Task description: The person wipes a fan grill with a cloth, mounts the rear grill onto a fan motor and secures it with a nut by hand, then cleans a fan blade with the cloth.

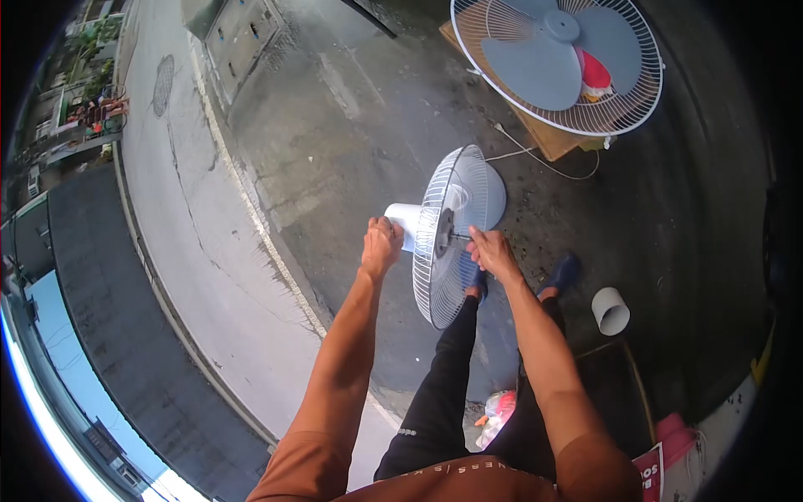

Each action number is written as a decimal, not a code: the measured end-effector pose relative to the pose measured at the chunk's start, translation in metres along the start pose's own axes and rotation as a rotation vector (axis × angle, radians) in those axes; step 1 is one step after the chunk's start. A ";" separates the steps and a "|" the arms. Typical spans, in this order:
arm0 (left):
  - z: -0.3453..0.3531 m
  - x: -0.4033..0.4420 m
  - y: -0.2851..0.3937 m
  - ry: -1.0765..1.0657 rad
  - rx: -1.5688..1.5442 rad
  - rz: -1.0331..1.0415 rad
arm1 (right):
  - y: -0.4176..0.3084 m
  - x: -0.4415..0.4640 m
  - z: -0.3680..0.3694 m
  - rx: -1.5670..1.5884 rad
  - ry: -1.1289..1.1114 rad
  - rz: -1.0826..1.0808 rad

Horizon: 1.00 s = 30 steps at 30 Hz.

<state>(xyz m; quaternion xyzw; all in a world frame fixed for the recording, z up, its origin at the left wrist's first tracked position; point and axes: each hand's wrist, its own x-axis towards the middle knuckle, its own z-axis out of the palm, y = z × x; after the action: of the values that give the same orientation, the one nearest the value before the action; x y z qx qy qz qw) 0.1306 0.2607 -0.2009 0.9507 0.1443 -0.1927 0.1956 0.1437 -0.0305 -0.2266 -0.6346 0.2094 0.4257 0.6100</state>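
Observation:
A fan with a white wire rear guard (428, 259) stands upright between my hands, without blades on it. My left hand (383, 243) is closed on the white motor housing (405, 219) behind the guard. On the guard's other side, my right hand (493, 251) pinches the thin metal shaft (460, 238) at its centre. The round fan base (495, 194) shows past the guard. At the upper right, grey fan blades (535, 71) lie in a second round wire guard (615, 125).
A wooden board (548, 142) lies under the second guard, with a cord (577, 177) beside it. A white cylinder (611, 311) lies on the ground at the right. A red and white bag (499, 412) is near my legs. A concrete box (242, 42) stands at the top left.

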 end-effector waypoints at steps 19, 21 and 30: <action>-0.008 -0.003 0.015 0.054 -0.005 -0.006 | -0.004 -0.004 -0.004 -0.043 0.014 0.055; -0.008 -0.003 0.017 0.050 -0.006 -0.019 | 0.009 0.006 0.000 -0.091 0.048 0.012; -0.008 -0.003 0.019 0.055 0.013 -0.049 | 0.012 0.005 0.002 -0.204 0.101 -0.163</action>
<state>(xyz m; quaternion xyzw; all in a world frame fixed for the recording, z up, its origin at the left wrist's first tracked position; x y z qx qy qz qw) 0.1374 0.2471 -0.1868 0.9531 0.1716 -0.1720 0.1806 0.1358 -0.0292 -0.2376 -0.7289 0.1433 0.3611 0.5637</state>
